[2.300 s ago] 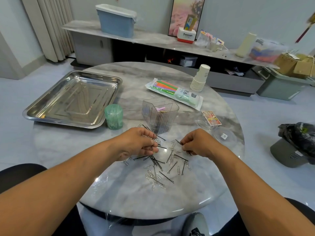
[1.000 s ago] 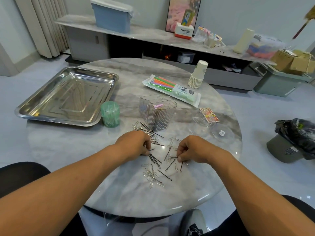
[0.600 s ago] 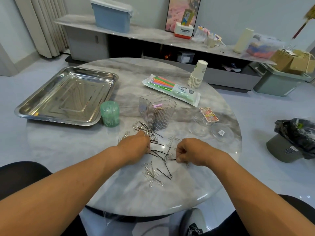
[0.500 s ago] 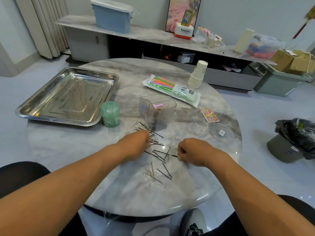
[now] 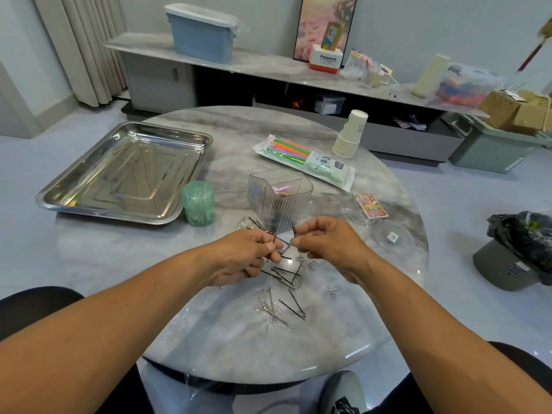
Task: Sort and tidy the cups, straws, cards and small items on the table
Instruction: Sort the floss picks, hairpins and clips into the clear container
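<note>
Black hairpins [image 5: 283,274] and silver paper clips [image 5: 270,312] lie scattered on the round marble table [image 5: 149,264]. My left hand [image 5: 245,258] pinches a small bundle of black hairpins just above the table. My right hand [image 5: 325,242] pinches one black hairpin close beside it, fingers curled. A clear ribbed organiser box [image 5: 279,198] stands just behind both hands. Further back lie a pack of coloured straws [image 5: 304,161], a stack of paper cups [image 5: 349,135] and a deck of cards [image 5: 370,206].
A steel tray [image 5: 125,174] sits at the table's left, with a green toothpick pot [image 5: 198,203] at its near corner. Clear plastic lids [image 5: 391,237] lie at the right. A long sideboard with boxes stands behind. A cap and black bag lie on the floor, right.
Both hands have lifted from the pile and come together in front of the organiser box. Each now pinches hairpins picked from the table.
</note>
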Tool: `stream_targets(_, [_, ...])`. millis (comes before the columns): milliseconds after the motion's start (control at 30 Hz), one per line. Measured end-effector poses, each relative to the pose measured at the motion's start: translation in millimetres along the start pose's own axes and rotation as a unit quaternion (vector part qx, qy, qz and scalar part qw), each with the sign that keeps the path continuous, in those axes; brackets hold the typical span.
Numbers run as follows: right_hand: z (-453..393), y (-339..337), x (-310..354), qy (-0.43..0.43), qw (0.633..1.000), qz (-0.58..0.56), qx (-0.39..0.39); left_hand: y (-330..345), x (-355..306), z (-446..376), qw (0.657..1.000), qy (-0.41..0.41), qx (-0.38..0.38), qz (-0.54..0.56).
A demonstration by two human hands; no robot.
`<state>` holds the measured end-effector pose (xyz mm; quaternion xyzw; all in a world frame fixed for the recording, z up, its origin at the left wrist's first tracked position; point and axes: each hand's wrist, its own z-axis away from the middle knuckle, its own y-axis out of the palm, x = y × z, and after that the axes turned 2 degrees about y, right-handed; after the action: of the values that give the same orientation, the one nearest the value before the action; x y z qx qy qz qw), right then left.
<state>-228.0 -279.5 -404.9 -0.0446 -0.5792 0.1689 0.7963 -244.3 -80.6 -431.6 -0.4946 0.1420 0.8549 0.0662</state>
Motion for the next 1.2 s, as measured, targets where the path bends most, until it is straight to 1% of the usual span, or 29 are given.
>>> stream_targets(133, [3.5, 14.2, 7.3, 0.046, 0.993, -0.105, 0.030, 3.9, -4.2, -1.1, 0.997, -0.015, -0.052, 0.051])
stream_targets(233, [4.4, 25.2, 14.4, 0.068, 0.985, -0.150, 0.045, 1.8, -5.0, -1.6, 0.992, -0.033, -0.080, 0.090])
stream_targets(300, [4.9, 33.6, 20.0, 0.070, 0.986, -0.143, 0.040, 0.4, -4.5, -2.1, 0.992, -0.038, -0.078, 0.092])
stream_targets(367, [5.2, 42.7, 24.8, 0.065, 0.990, -0.121, 0.044, -0.9, -3.6, -3.4, 0.995, -0.032, -0.061, 0.068])
stream_targets(433, [6.4, 50.9, 28.3, 0.068, 0.990, -0.104, 0.060, -1.5, -2.6, -3.6, 0.999, -0.019, -0.029, 0.040])
stream_targets(500, [8.4, 56.5, 33.2, 0.079, 0.988, -0.098, 0.090, -2.1, -2.4, -2.2, 0.999, -0.010, -0.011, 0.043])
stream_targets(567, [7.7, 55.4, 39.5, 0.089, 0.985, -0.108, 0.103, -5.3, -4.0, -1.2, 0.997, -0.013, -0.038, 0.061])
stream_targets(600, [6.7, 51.5, 42.7, 0.086, 0.987, -0.101, 0.093, -7.5, -5.1, -0.8, 0.996, -0.017, -0.058, 0.067])
stream_targets(633, [4.7, 46.1, 45.2, 0.074, 0.992, -0.066, 0.075, -10.8, -6.2, -0.5, 0.994, -0.021, -0.075, 0.076])
stream_targets(667, [2.9, 39.5, 46.7, 0.053, 0.997, 0.011, 0.051, -13.7, -8.0, -0.3, 0.992, -0.026, -0.085, 0.091])
stream_targets(700, [1.0, 33.8, 46.3, 0.028, 0.991, 0.130, 0.030, -17.4, -9.8, 0.5, 0.989, -0.030, -0.093, 0.114])
stream_targets(733, [0.8, 30.1, 44.9, 0.011, 0.964, 0.263, 0.023, -21.0, -12.4, 1.6, 0.984, -0.035, -0.101, 0.142])
stream_targets(767, [1.6, 30.2, 42.3, 0.008, 0.924, 0.382, 0.033, -24.9, -15.2, 3.1, 0.978, -0.039, -0.109, 0.171])
stream_targets(800, [3.4, 33.9, 38.7, 0.013, 0.879, 0.474, 0.047, -28.8, -18.5, 4.7, 0.972, -0.045, -0.114, 0.201])
stream_targets(833, [4.8, 40.0, 34.7, 0.017, 0.841, 0.538, 0.059, -31.9, -22.5, 6.3, 0.966, -0.052, -0.115, 0.227])
stream_targets(867, [5.5, 48.1, 30.9, 0.010, 0.812, 0.580, 0.060, -34.9, -26.4, 8.0, 0.960, -0.058, -0.115, 0.249])
stream_targets(1000, [-0.2, 70.8, 22.9, -0.072, 0.738, 0.670, 0.034, -40.3, -36.8, 13.5, 0.941, -0.070, -0.109, 0.311])
stream_targets(1133, [-1.8, 79.9, 27.8, -0.112, 0.688, 0.714, 0.062, -37.1, -35.4, 15.9, 0.932, -0.059, -0.113, 0.338])
stream_targets(1200, [-0.8, 81.8, 28.9, -0.122, 0.670, 0.729, 0.068, -35.2, -32.6, 16.6, 0.930, -0.052, -0.106, 0.348])
